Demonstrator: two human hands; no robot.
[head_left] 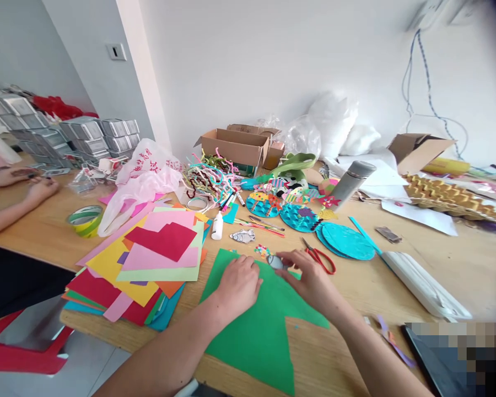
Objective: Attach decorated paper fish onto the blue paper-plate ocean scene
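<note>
Both forearms reach forward, left hand (pixel 238 286) flat, right hand (pixel 310 278) fingers pinched.

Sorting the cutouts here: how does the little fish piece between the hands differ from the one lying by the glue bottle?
The fish piece at the hands is pinched by the right hand at the edge of the green sheet; the fish by the glue bottle lies untouched on the bare table. The held one looks smaller and darker grey; the other is paler and lies flat. Both are small patterned paper cutouts.
</note>
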